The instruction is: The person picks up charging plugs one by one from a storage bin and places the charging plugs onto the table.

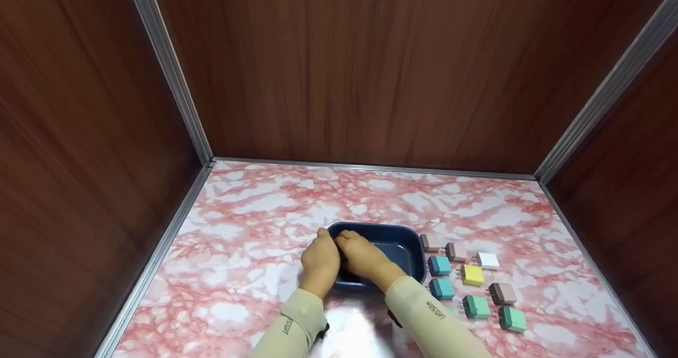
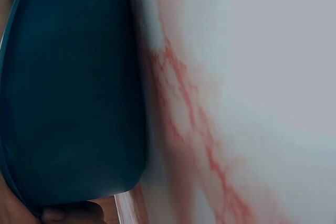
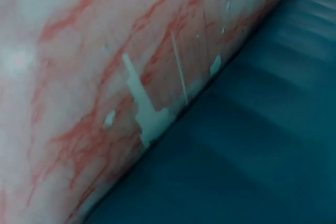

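A dark blue rectangular tub (image 1: 416, 241) with rounded corners sits on the table. At its left end, my left hand (image 1: 321, 259) grips the rim. In the left wrist view, the tub's outer wall (image 2: 73, 87) fills the left side, with fingertips (image 2: 68, 213) at its lower edge. My right hand (image 1: 363, 254) reaches over the near rim into the tub's left part, close beside the left hand. Its fingertips are mostly hidden, and whether they hold anything cannot be seen. The right wrist view shows only the tub's outer side (image 3: 252, 129) and the tabletop.
Several plug chargers lie right of the tub: pink (image 1: 456, 252), white (image 1: 488, 261), blue (image 1: 439, 266), yellow (image 1: 472, 275) and green (image 1: 476, 306). The right sleeve partly covers another green one. Brown wood-look panels (image 1: 349, 72) enclose the red-and-white marbled table (image 1: 254, 231).
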A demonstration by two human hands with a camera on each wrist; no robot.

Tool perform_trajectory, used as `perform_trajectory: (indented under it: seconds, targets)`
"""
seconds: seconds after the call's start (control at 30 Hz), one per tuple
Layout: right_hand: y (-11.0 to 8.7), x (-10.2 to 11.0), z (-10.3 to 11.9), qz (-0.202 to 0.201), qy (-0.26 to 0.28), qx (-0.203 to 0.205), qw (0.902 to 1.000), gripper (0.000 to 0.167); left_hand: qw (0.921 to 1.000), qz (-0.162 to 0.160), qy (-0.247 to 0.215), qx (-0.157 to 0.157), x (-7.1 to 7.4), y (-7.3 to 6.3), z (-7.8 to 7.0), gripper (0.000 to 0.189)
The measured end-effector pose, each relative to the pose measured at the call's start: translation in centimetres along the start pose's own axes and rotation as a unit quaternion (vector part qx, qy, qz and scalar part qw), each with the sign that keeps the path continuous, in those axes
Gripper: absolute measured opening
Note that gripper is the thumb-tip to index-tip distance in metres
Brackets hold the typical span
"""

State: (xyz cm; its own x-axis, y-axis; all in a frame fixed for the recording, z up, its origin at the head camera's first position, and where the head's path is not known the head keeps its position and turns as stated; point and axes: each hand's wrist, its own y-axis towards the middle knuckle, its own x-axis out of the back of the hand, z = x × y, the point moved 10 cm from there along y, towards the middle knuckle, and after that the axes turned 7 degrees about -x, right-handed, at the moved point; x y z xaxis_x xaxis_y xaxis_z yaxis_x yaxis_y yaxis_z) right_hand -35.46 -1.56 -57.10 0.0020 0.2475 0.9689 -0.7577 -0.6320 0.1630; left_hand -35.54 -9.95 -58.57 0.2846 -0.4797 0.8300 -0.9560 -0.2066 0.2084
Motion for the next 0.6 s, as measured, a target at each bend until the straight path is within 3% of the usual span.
perform_trajectory:
  seconds: [0.2, 0.6]
  targets:
    - [0.1, -0.3, -0.2, -0.003, -0.007, -0.020, 0.9998, 0.027, 0.9999, 0.009, 0.006, 0.004, -0.1, 0.1, 0.1, 0.026]
    - [-0.1, -1.2, -1.3, 0.016, 0.030, -0.043, 0.9985, 0.034, 0.9998, 0.014, 0.012, 0.010, -0.2, 0.1, 0.1, 0.021]
